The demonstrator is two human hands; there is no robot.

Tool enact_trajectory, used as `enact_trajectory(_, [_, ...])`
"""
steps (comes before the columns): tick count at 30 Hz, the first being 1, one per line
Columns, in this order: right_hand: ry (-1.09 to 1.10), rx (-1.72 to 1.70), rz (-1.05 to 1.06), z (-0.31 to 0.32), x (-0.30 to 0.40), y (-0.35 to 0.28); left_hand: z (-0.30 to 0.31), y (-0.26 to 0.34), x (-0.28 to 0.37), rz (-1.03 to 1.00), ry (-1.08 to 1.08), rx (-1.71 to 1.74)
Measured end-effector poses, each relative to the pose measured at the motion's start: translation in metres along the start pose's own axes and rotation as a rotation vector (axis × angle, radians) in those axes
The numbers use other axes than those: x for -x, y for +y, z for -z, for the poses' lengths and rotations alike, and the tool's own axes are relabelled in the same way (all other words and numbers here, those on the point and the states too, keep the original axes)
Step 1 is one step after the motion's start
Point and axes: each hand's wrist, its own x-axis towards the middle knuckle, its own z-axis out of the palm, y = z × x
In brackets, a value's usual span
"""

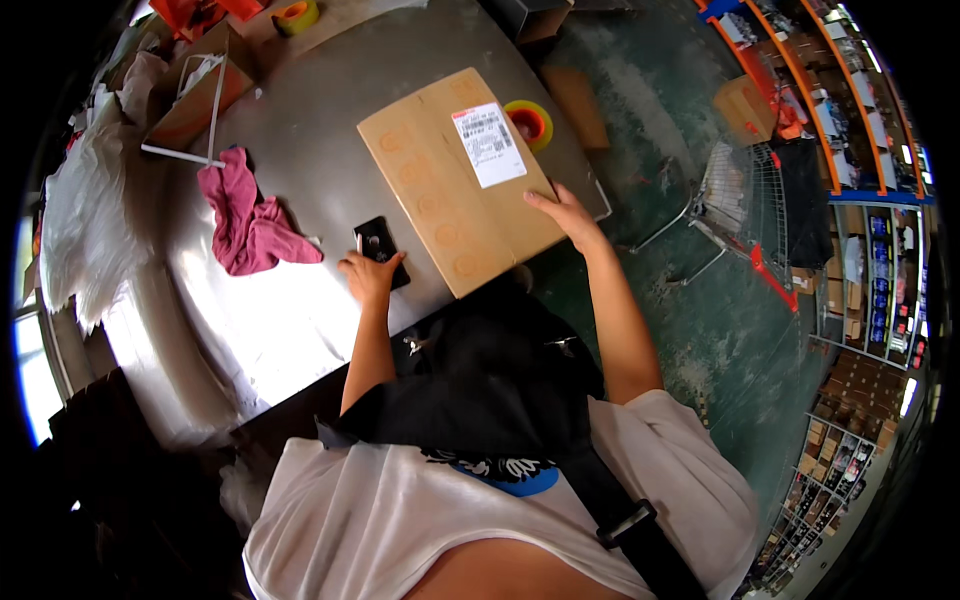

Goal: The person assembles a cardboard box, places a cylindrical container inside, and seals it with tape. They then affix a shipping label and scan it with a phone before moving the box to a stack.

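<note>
A flat, taped cardboard box (pixel 429 160) with a white printed label (pixel 489 145) lies before me, its near corner reaching past the table's front edge. My right hand (pixel 568 215) grips its right side, thumb on top and the other fingers partly hidden beyond the edge. To the left of the box, my left hand (pixel 368 276) is around the lower part of a black phone-like device (pixel 381 236) on the metal table (pixel 315 135). The thumb rests at the device's right edge and a finger at its left.
A crumpled pink cloth (pixel 244 217) lies left of the device. A tape roll (pixel 529 124) sits behind the box; another tape roll (pixel 295 16) is at the far edge. Plastic wrapping (pixel 97 202) hangs at left. A shopping cart (pixel 739 195) and shelving (pixel 832 97) stand at right.
</note>
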Motion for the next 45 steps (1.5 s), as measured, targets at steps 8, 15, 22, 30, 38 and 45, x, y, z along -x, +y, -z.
enact_trajectory(8, [0.037, 0.028, 0.056, 0.012, -0.007, 0.026, -0.014, 0.020, 0.006, 0.097, -0.020, -0.074])
enact_trajectory(15, [0.276, 0.462, 0.774, 0.002, 0.078, 0.005, 0.012, -0.023, 0.045, 0.521, -0.473, 1.154])
enact_trajectory(22, [-0.412, 0.232, 0.681, 0.005, 0.144, -0.016, 0.115, 0.063, 0.204, 0.172, -0.212, 1.088])
enact_trajectory(30, [-0.760, -0.262, 0.165, 0.019, 0.148, -0.038, 0.146, 0.169, 0.274, -0.214, -0.462, 1.150])
enact_trajectory(38, [-0.302, -0.587, -0.105, 0.061, 0.138, -0.039, 0.177, 0.146, 0.074, -0.442, -0.379, 1.513])
enact_trajectory(45, [0.107, -0.861, -0.123, 0.049, 0.109, 0.001, 0.138, 0.216, 0.042, -1.025, -0.994, 0.425])
